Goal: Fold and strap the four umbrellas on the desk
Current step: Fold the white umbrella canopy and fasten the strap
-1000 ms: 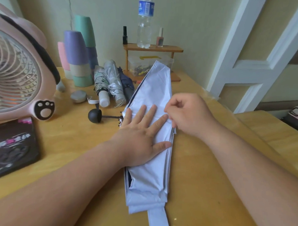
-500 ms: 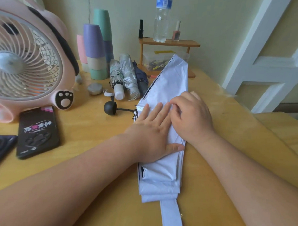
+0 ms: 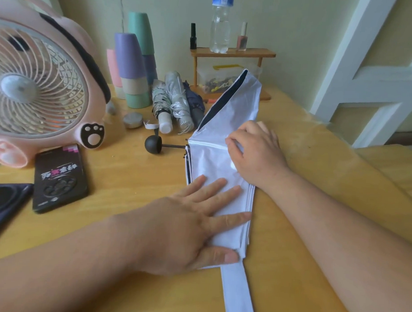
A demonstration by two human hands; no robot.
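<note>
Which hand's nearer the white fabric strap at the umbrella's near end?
Left. The left hand presses flat on the white folded umbrella canopy, thumb beside the white fabric strap; the right hand pinches the canopy farther up, away from it.

White umbrella [image 3: 214, 160] flat, 3 [image 3: 176, 101] rolled.

Three umbrellas [image 3: 176, 103] (side by side) lie behind the handle [image 3: 153, 144].

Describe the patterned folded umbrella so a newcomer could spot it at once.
From the big pink fan on the left, go right past the stacked cups to three folded umbrellas side by side. The patterned umbrella is leftmost, nearest the cups: mottled grey-white with a white handle, unlike the silver umbrella and navy umbrella.
</note>
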